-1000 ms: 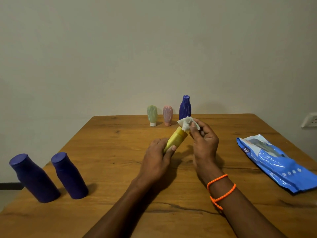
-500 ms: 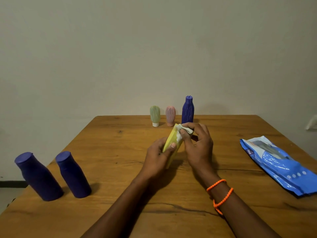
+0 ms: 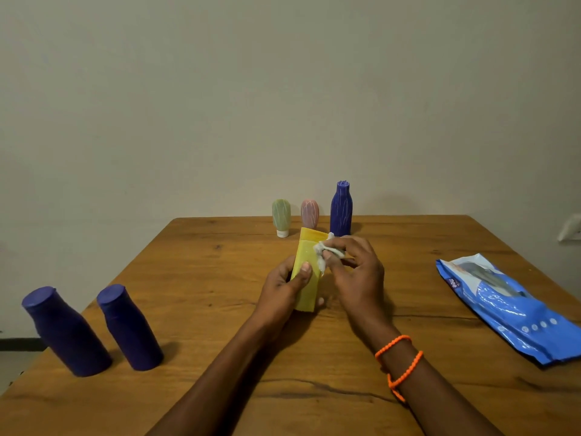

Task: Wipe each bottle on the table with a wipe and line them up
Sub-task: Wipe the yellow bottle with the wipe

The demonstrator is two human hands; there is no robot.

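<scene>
My left hand grips a yellow bottle upright over the middle of the wooden table. My right hand pinches a crumpled white wipe against the bottle's upper right side. At the table's far edge stand a small green bottle, a small pink bottle and a taller dark blue bottle in a row. Two dark purple bottles stand near the left edge.
A blue pack of wipes lies flat at the right side of the table. A pale wall rises behind the far edge. An orange bead bracelet circles my right wrist.
The yellow bottle has swung from a tilt to upright. My right hand has slid the wipe from the bottle's top down onto its side.
</scene>
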